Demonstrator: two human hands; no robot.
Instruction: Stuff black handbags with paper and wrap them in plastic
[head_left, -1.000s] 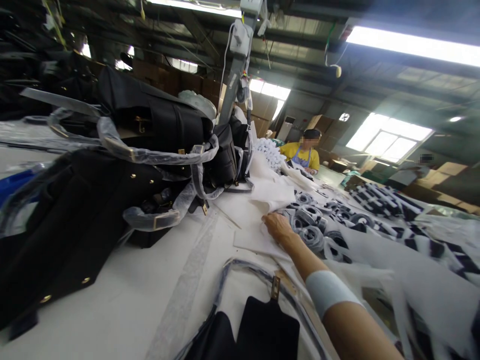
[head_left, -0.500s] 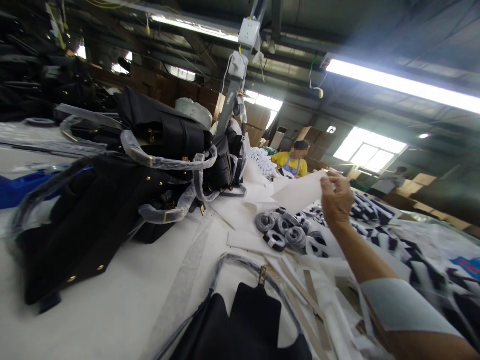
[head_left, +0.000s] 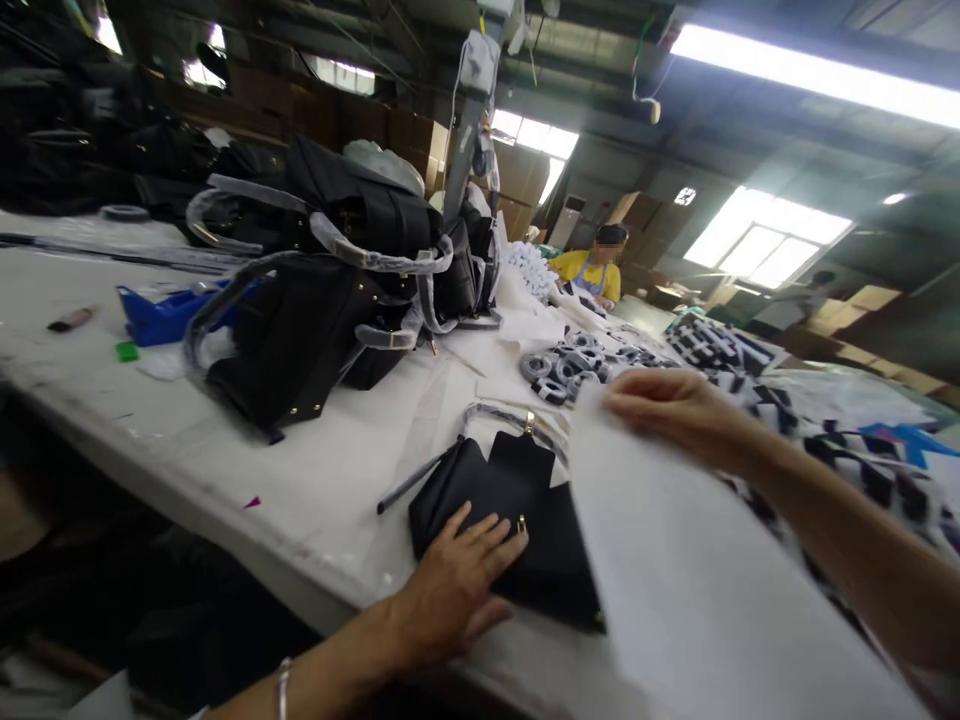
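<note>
My right hand [head_left: 679,415] pinches the top edge of a large white sheet [head_left: 697,590], which hangs down towards me at the lower right. My left hand [head_left: 454,585] lies flat, fingers spread, on a small black handbag [head_left: 517,510] near the table's front edge. The bag has a gold clasp and a plastic-wrapped handle. Behind it lie several wrapped rolled straps [head_left: 566,365].
A pile of black handbags [head_left: 330,290] with plastic-wrapped handles fills the left middle of the white table [head_left: 315,470]. Blue plastic [head_left: 157,315] lies further left. Black-and-white pieces [head_left: 750,365] spread on the right. A person in yellow [head_left: 596,270] works at the far end.
My right hand has carried the white sheet from the far pile back towards me. My left hand has come into view and settled on the small black handbag. The view has dropped towards the table edge.
</note>
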